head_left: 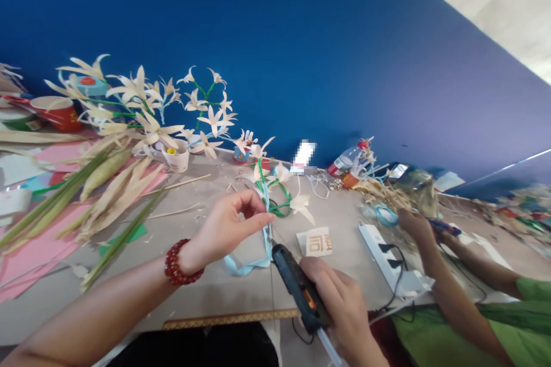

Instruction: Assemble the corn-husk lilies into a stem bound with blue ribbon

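Note:
Between the thumb and fingertips of my left hand [230, 221] is the stem of a handmade flower spray [282, 210], green-wrapped, with pale husk-like petals. A light blue ribbon [247, 268] runs along the stem and trails in a loop toward the table. My right hand [342, 301] is wrapped round a black glue gun [297, 284]. Its nozzle points up at the lower stem, close below my left fingertips; whether it touches cannot be made out. A glue stick [329, 347] sticks out of the gun's back end.
Finished husk flowers [210, 120] stand in cups at the back left. Corn husks [116, 183] and pink paper [64, 232] cover the left side. A white power strip [390, 264] with cords lies on the right. Beside it, a co-worker's hands [415, 226] hold another tool. A bottle [344, 160] leans behind.

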Demonstrator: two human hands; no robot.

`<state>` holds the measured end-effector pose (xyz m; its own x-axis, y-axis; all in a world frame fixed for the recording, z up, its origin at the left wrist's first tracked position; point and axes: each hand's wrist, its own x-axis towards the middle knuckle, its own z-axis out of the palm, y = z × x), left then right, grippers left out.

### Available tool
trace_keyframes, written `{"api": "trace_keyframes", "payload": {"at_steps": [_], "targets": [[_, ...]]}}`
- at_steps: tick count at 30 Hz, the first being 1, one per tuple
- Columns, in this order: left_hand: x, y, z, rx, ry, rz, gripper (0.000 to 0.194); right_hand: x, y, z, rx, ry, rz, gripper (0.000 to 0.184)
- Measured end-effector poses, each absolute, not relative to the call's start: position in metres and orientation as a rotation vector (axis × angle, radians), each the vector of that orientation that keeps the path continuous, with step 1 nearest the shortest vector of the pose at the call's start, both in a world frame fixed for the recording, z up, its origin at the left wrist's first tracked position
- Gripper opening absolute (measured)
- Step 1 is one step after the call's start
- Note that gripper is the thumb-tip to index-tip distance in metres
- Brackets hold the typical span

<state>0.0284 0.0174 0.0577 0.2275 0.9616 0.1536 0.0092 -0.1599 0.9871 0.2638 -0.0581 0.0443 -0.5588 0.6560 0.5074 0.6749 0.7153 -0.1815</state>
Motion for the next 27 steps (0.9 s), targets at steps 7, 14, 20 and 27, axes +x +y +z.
{"api": "trace_keyframes", "payload": {"at_steps": [7, 14, 20, 27], "targets": [[0.0296, 0.0163, 0.0597, 1.434, 0.942, 1.144, 0.019, 0.2635, -0.0581, 0.0487, -0.991, -2.348, -0.028, 0.026], [0.0293, 0.0153, 0.0609, 1.414, 0.938, 1.157, 0.021, 0.2631, -0.0576, 0.0418, -0.975, -2.337, -0.028, 0.023], [0.0291, 0.0151, 0.0599, 1.388, 0.929, 1.161, 0.021, 0.2651, -0.0596, 0.0419, -0.996, -2.317, -0.044, 0.026], [0.0287, 0.0149, 0.0589, 1.355, 0.907, 1.180, 0.022, 0.2626, -0.0583, 0.0419, -0.989, -2.297, -0.028, 0.029]]}}
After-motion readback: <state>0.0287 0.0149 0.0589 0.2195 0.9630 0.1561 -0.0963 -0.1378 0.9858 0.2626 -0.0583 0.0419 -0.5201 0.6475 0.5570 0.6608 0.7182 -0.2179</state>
